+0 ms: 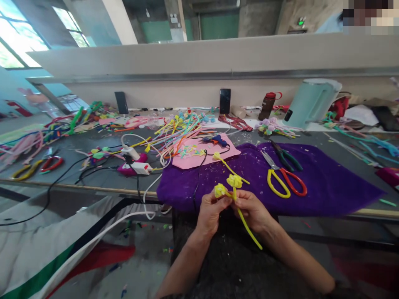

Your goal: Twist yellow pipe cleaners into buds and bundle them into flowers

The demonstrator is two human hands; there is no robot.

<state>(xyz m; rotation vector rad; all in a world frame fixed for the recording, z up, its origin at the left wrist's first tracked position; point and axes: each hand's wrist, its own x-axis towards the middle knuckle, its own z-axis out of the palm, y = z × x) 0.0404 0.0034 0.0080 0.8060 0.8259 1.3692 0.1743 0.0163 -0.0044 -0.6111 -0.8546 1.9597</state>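
My left hand [212,211] and my right hand [249,207] meet in front of the table edge, fingers pinched together. Between them are yellow pipe cleaner flowers: one bloom [220,190] rises at my left fingertips, another bloom [234,180] above my right. A long fuzzy yellow stem [249,229] hangs down from my right fingers. Just beyond, a third yellow pipe cleaner flower [230,167] lies on the purple cloth [193,195]. Scissors [284,178] with one yellow and one red handle lie on the cloth to the right, beside dark green pliers [286,157].
A blue glue gun [215,141] rests on a pink sheet [187,161]. Cables run to a power strip [135,168]. More scissors [39,166] lie at left. Behind are piled pipe cleaners [183,126], phones [225,101], a bottle [267,106] and a mint-green jug [311,101].
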